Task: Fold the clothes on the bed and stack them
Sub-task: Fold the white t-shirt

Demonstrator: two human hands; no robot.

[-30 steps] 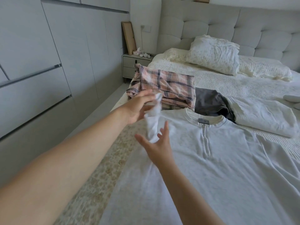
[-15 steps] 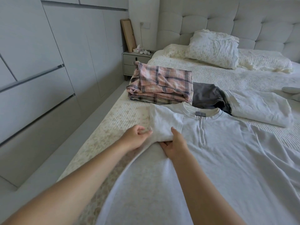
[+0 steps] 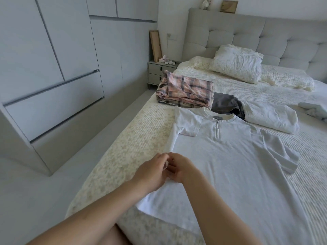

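Both hands' fingers (image 3: 163,159) on the grey T-shirt's (image 3: 230,156) left edge.

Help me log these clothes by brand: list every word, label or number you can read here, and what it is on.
No text is readable.
Grey neck tag on the T-shirt: too small and blurred to read.
Tissue box on the nightstand: any print is unreadable.

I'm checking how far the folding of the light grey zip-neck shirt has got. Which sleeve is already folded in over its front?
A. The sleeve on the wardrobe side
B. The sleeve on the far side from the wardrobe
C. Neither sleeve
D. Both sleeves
A: the wardrobe-side sleeve lies folded onto the chest of the grey shirt, while the other sleeve is spread out flat on the bed.
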